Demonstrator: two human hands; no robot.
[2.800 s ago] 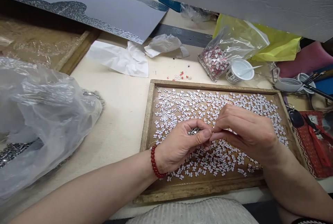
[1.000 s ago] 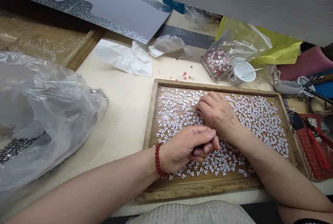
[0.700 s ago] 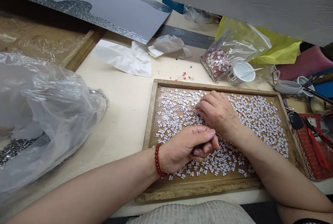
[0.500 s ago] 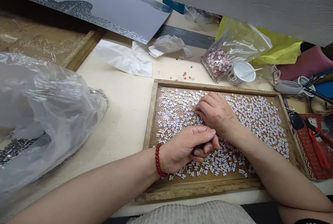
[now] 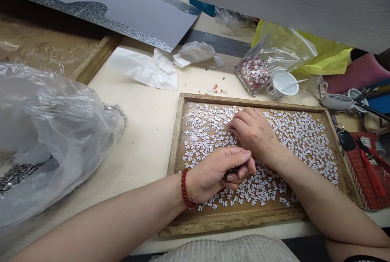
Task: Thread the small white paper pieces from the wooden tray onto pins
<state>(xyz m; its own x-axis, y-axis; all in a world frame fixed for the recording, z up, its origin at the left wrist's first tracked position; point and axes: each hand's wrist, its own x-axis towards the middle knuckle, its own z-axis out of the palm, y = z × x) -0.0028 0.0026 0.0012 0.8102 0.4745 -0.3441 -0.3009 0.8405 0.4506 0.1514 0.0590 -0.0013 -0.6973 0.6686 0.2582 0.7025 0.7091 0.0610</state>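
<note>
A shallow wooden tray lies in front of me, its floor covered with many small white bow-shaped pieces. Over its near half, my left hand, with a red bead bracelet at the wrist, is curled around small dark metal pieces that show between thumb and fingers. My right hand is closed, back upward, low over the white pieces in the middle of the tray. Its fingertips are hidden, so what they pinch cannot be made out. The left fingertips come up close to the right wrist.
An open plastic bag with dark metal pieces stands at the left. Behind the tray are crumpled tissues, loose red and clear beads, a bag of red-and-white pieces and a white cup. Red-handled pliers lie at the right.
Both hands keep almost the same place and grip. The view has shifted only very slightly.
</note>
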